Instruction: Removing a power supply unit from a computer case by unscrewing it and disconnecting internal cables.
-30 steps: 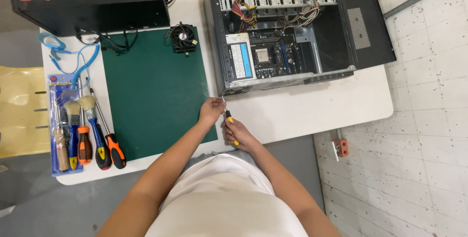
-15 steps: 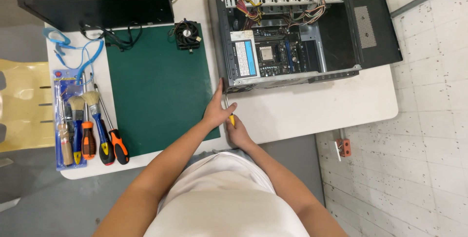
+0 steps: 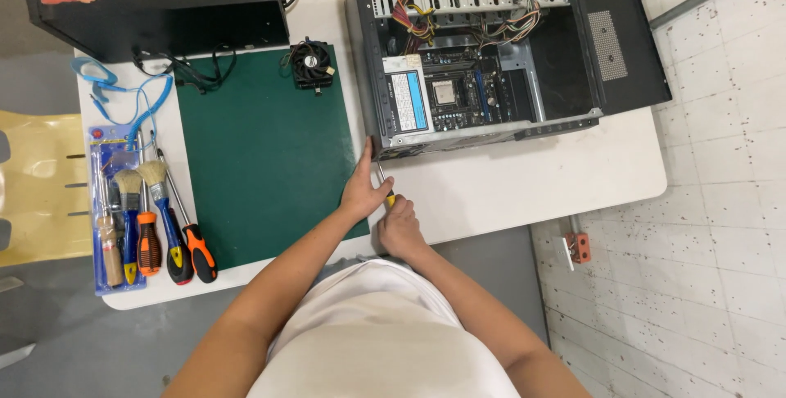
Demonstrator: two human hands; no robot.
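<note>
- Both hands sit a little lower and closer to the table edge than half a second ago, while the screwdriver tip stays at the lower left corner of the computer case
- White table [image 3: 524, 185] carries everything, with a yellow chair [image 3: 37, 193] just beside its left edge
- Open computer case [image 3: 483, 46] lies on its side at the upper right, motherboard and coloured wires showing inside
- Black side panel [image 3: 164, 1] lies at the upper left
- Green mat [image 3: 262, 152] lies left of the case, a small black cooler fan [image 3: 312, 62] at its top edge
- Tool set [image 3: 135, 218] of brushes and orange-handled drivers lies far left, below a blue wrist strap [image 3: 123, 95]
- Left hand [image 3: 364, 189] has its fingers laid open against the case corner and the driver's shaft
- Right hand [image 3: 399, 226] is curled tight around the handle
- Yellow-handled screwdriver [image 3: 383, 185] points up at the case's bottom edge
</note>
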